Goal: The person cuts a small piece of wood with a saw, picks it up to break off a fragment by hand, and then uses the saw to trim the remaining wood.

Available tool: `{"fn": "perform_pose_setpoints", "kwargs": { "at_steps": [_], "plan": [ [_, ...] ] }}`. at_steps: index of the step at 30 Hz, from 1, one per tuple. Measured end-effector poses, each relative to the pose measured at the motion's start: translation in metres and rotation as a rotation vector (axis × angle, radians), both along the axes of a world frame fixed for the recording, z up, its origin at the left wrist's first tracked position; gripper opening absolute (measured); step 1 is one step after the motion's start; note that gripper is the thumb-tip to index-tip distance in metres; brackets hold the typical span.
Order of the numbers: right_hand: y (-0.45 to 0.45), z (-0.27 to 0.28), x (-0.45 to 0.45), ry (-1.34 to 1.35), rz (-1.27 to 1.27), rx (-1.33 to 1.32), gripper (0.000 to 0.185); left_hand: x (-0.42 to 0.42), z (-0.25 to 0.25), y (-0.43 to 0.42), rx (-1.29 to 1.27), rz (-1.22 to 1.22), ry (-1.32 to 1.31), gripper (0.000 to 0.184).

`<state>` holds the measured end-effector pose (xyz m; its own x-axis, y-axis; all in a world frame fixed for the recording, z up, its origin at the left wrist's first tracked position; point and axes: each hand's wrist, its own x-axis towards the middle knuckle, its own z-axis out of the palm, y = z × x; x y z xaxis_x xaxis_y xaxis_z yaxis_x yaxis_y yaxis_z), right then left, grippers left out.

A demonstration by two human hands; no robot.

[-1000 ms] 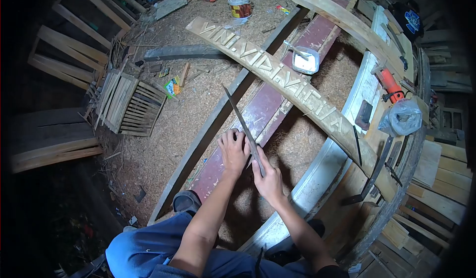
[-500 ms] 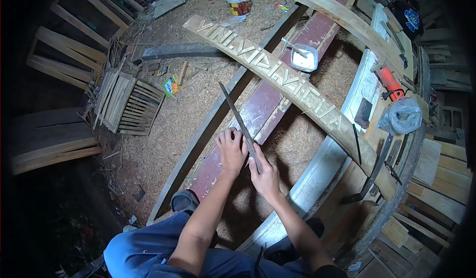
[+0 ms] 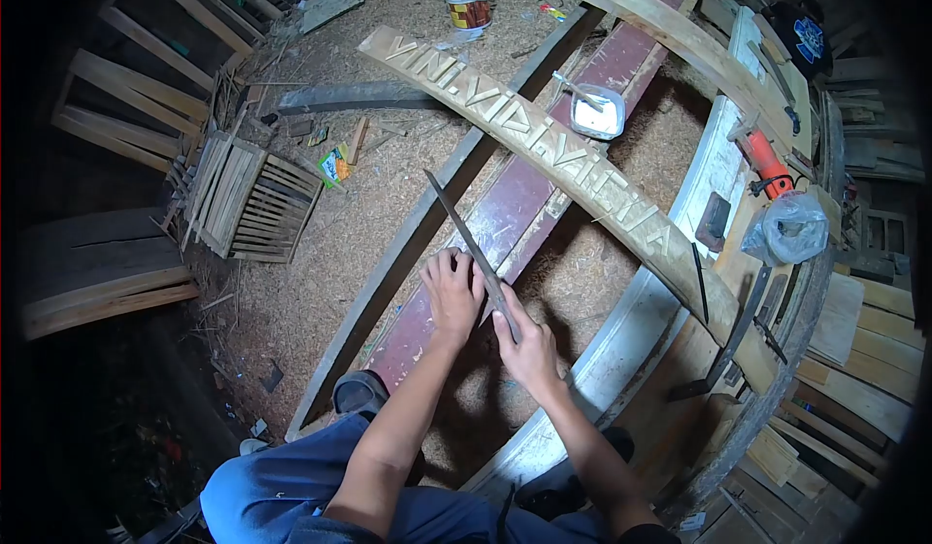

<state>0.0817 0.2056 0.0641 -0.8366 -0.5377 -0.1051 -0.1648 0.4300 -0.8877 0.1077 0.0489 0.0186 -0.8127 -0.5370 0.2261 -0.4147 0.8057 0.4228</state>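
Observation:
My right hand (image 3: 527,348) is wrapped round the lower end of a long dark flat tool (image 3: 464,231), which slants up to the left. My left hand (image 3: 453,296) rests on the dark red plank (image 3: 515,199), its fingers curled beside the tool's edge; what they hold, if anything, is hidden. Beyond the hands, a pale curved board (image 3: 573,168) with raised wooden letters lies across the plank. A clear tub (image 3: 597,114) of white stuff, with a stick in it, sits on the plank behind the board.
An orange power tool (image 3: 765,163), a plastic bag (image 3: 788,227) and a metal square (image 3: 723,360) lie at the right. A paint can (image 3: 468,7) stands on the ground. A slatted wooden piece (image 3: 254,199) is at the left. Part of another person (image 3: 804,39) shows at the upper right.
The dark tool has shifted along its slant, first up and left, then slightly back down and right with my right hand. My left hand has stayed nearly in place.

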Motion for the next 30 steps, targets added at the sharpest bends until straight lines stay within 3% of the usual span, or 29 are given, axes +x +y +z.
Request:
{"fn": "perform_pose_setpoints", "kwargs": {
  "at_steps": [3, 11, 14, 18, 20, 22, 30],
  "plan": [
    [-0.014, 0.007, -0.01, -0.102, 0.028, 0.064, 0.051, -0.001, -0.001, 0.0, 0.006, -0.004, -0.011, 0.032],
    [-0.015, -0.004, -0.011, -0.074, 0.047, 0.064, 0.051, 0.003, -0.002, 0.0, -0.015, -0.03, -0.009, 0.032],
    [0.004, -0.002, -0.003, 0.021, 0.039, -0.005, 0.05, -0.002, 0.002, -0.001, 0.01, 0.003, -0.012, 0.023],
    [-0.009, 0.0, -0.01, 0.005, 0.016, -0.098, 0.049, 0.001, -0.002, -0.002, 0.014, -0.023, -0.003, 0.024],
    [-0.011, 0.004, -0.013, -0.069, 0.036, 0.005, 0.048, 0.002, -0.002, -0.002, 0.019, -0.031, -0.003, 0.022],
    [-0.004, 0.0, -0.011, -0.006, 0.014, -0.132, 0.047, 0.001, -0.003, -0.001, 0.012, -0.02, 0.02, 0.022],
    [-0.009, 0.003, -0.015, -0.079, 0.021, -0.076, 0.048, 0.001, 0.0, -0.002, 0.018, -0.043, 0.0, 0.022]
  ]
}}
